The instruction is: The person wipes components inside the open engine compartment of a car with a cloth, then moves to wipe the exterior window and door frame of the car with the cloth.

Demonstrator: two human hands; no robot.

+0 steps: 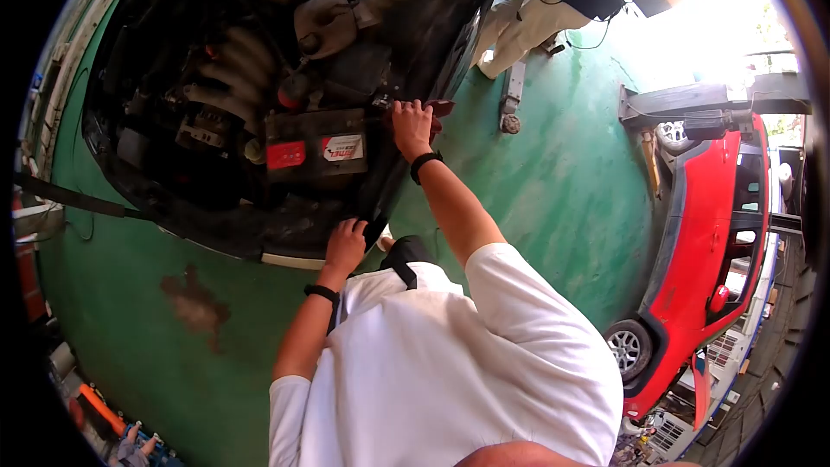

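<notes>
An engine bay with its hood up lies before me, and a car battery (316, 143) with red and white labels sits at its near right. My right hand (412, 128) is closed around a dark red clamp-like object (442, 109) at the fender edge beside the battery. The fingers hide most of that object, so its exact kind does not show. My left hand (347, 245) rests on the car's front edge (294, 260), fingers stretched over the rim and holding nothing. Both wrists wear dark bands.
A white fluid reservoir (325, 24) stands deeper in the engine bay. A person in light trousers (532, 22) is beyond the fender. On the green floor (553, 190) lies a lift arm (513, 95). A red car (705, 233) is at the right.
</notes>
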